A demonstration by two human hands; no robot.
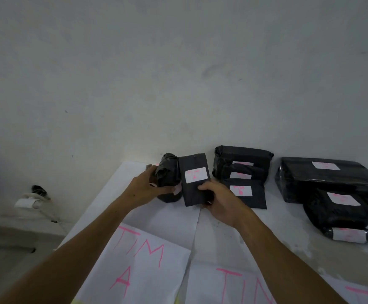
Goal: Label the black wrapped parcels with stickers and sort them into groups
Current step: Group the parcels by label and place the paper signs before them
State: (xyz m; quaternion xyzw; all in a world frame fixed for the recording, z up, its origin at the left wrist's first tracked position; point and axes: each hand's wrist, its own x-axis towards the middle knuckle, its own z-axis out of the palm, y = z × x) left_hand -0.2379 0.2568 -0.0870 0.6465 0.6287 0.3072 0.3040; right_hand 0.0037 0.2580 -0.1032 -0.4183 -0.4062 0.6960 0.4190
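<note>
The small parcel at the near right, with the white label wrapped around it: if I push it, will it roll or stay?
The small parcel looks cylindrical and lies on its side, so a sideways push would probably roll it. Its glossy black wrap may be slippery to grip. It touches the larger parcel behind it, which would likely stop it rolling backward.

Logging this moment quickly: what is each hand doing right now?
Left hand: grips the crumpled black parcel.
Right hand: holds the flat black parcel with the white sticker, thumb on its front.
</note>
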